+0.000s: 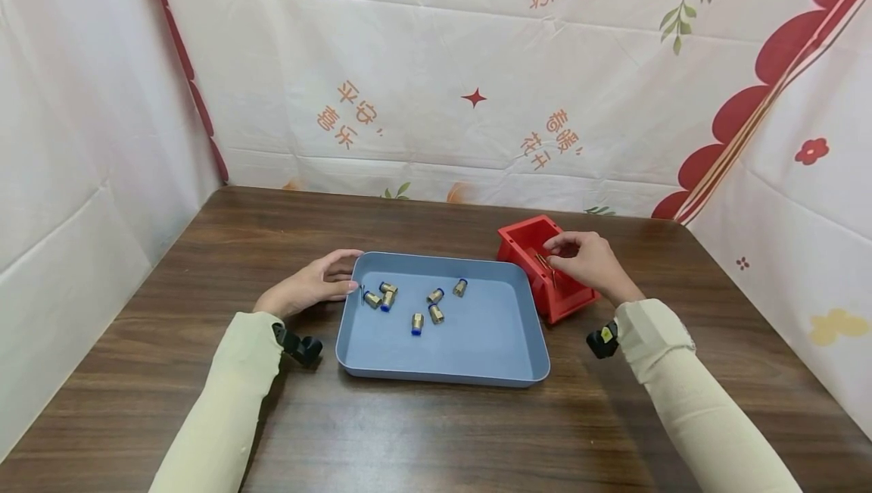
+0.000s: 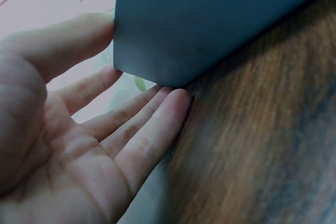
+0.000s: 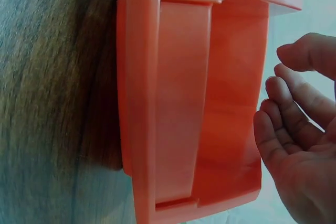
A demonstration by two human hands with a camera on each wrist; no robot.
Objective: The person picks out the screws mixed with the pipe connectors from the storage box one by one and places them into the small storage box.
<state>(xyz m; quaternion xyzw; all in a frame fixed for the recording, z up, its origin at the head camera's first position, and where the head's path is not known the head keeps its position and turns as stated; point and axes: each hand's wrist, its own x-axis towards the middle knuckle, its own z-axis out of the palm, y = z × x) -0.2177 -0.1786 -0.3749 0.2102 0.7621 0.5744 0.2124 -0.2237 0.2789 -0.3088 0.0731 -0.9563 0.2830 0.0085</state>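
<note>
My left hand (image 1: pixel 312 279) is at the left end of a shallow blue tray (image 1: pixel 443 374). Its thumb laps over the tray's rim, while the other fingers reach round the far left corner, low against the outside wall, as the left wrist view shows. Several brass push-fit fittings (image 1: pixel 417 324) with blue collars lie in the tray. Over the mouth of a red plastic bin (image 1: pixel 531 228), my right hand (image 1: pixel 591 260) has its fingers loosely bent. The right wrist view shows a small gap between thumb and fingers, with nothing in it. Thin brass-coloured pieces (image 1: pixel 543 260) show below the fingertips.
The bin stands against the tray's right end. Both rest on a dark wood-grain table (image 1: pixel 450 440). A white printed cloth (image 1: pixel 436 99) hangs behind the table and along both sides.
</note>
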